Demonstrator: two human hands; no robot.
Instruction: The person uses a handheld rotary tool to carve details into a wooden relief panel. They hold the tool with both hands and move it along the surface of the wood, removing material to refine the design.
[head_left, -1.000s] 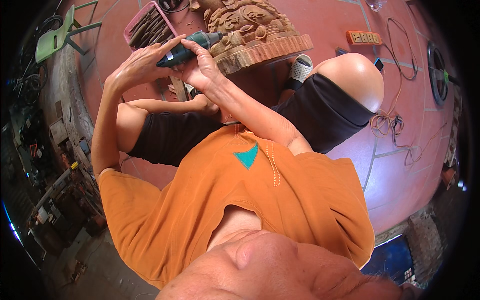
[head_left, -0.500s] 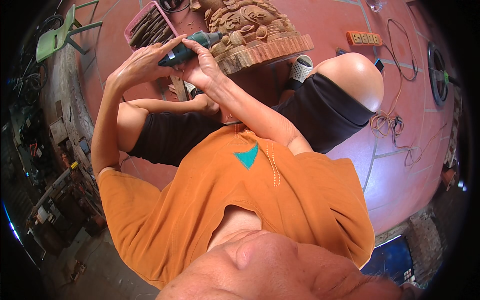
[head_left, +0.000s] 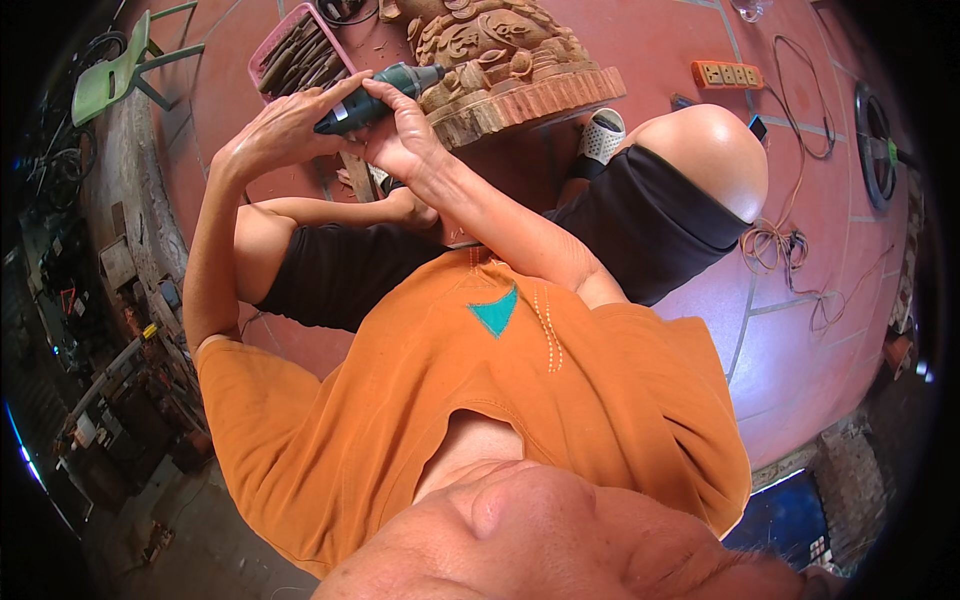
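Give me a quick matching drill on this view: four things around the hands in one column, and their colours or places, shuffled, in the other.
Things:
1. rotary tool
2. wooden carving
3. tray of chisels
4. power strip

Colour or place:
A. orange, on the red floor to the upper right, apart from the work
B. pink, on the floor just left of the carving
C. dark green, gripped by both the left hand and the right hand
D. reddish-brown, ornate, at the tool's tip

Pairs: 1-C, 2-D, 3-B, 4-A
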